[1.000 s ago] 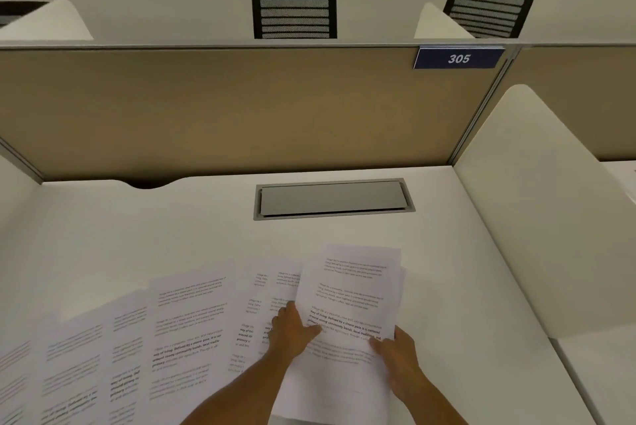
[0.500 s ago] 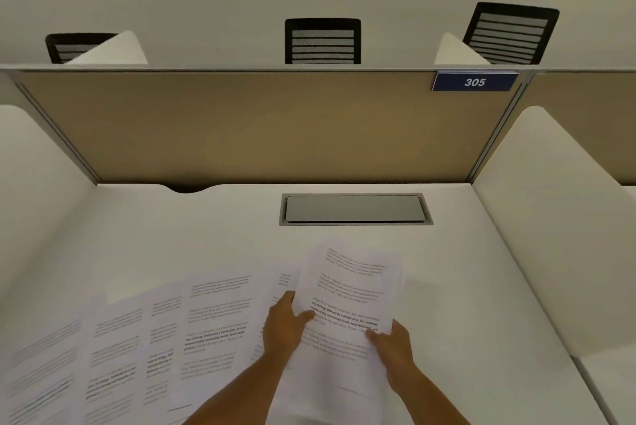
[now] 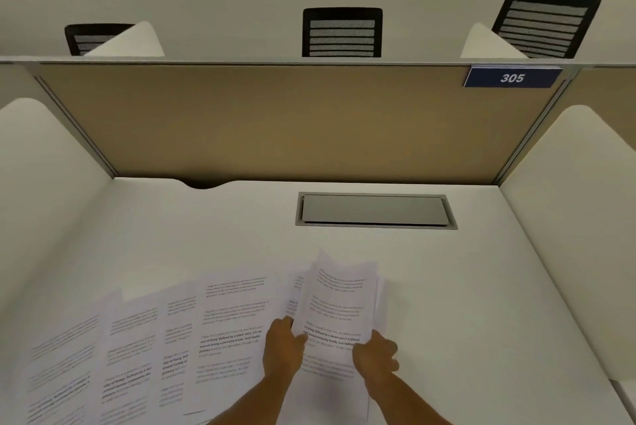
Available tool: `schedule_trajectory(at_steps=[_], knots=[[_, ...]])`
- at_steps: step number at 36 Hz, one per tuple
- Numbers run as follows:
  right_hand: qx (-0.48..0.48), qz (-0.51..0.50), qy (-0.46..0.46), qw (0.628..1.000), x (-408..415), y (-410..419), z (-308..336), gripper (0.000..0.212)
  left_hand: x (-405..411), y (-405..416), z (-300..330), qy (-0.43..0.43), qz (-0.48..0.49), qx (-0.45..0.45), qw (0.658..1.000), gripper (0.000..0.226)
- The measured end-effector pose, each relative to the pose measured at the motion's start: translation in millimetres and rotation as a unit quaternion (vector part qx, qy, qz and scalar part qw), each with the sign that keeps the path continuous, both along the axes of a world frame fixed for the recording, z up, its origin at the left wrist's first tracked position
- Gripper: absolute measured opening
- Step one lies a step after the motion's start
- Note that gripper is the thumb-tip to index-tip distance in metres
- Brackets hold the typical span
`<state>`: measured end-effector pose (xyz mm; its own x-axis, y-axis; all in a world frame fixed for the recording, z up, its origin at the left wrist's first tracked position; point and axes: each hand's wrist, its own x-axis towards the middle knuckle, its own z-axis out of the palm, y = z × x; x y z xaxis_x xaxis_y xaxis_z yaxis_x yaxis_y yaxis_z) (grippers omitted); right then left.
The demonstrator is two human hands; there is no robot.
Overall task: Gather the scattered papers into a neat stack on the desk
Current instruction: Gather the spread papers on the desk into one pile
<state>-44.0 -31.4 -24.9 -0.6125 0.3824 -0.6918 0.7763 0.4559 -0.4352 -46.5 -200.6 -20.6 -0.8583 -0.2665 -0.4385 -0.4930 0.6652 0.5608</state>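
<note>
A small bundle of printed white sheets [image 3: 339,300] is held between both hands near the front middle of the white desk [image 3: 464,287]. Its far end curls up off the surface. My left hand [image 3: 282,349] grips its left edge and my right hand [image 3: 375,354] grips its right edge. To the left, several more printed sheets [image 3: 137,349] lie fanned out flat and overlapping, reaching the left and front edges of the view. The nearest of them [image 3: 234,331] runs under my left hand.
A grey cable hatch [image 3: 375,210] is set into the desk behind the papers. A tan divider panel [image 3: 292,122] with a blue "305" sign [image 3: 512,78] closes the back, with white side screens left [image 3: 41,190] and right [image 3: 578,204]. Three black chairs [image 3: 342,32] show beyond.
The bundle has been squeezed narrower between my hands and its far end has lifted and curled. My view has shifted left, showing more of the left screen.
</note>
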Motion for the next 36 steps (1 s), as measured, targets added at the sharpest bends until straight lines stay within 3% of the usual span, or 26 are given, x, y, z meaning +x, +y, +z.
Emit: schedule_trajectory(at_steps=[4,10,18,26,31,33,36], knots=[[0.033,0.006,-0.039,0.999,-3.5,-3.9,-7.8,0.045,-6.2,-2.7,-9.3,-0.021,-0.020,-0.079,0.996,0.055],[0.042,0.024,-0.040,0.998,-11.6,-4.5,-15.1,0.048,-11.3,-8.8,-20.7,-0.054,-0.066,-0.137,0.987,0.060],[0.022,0.013,-0.023,0.999,-25.5,-11.1,-12.9,0.052,-12.5,-13.6,-31.0,-0.088,-0.033,-0.127,0.987,0.063],[-0.064,-0.054,0.052,0.995,-25.2,-8.0,-8.2,0.065,-19.2,-15.5,-28.4,-0.109,-0.008,-0.123,0.986,0.056],[-0.177,-0.156,0.075,0.969,-24.6,-5.2,-9.8,0.095,-23.6,-17.4,-27.7,-0.116,-0.010,-0.121,0.986,0.055],[-0.184,-0.165,0.062,0.967,-24.5,-4.4,-12.8,0.090,-24.9,-18.4,-27.4,-0.120,-0.019,-0.129,0.984,0.053],[-0.176,-0.139,0.052,0.973,-23.1,-3.2,-17.3,0.056,-25.5,-19.9,-28.3,-0.122,-0.031,-0.135,0.983,0.052]])
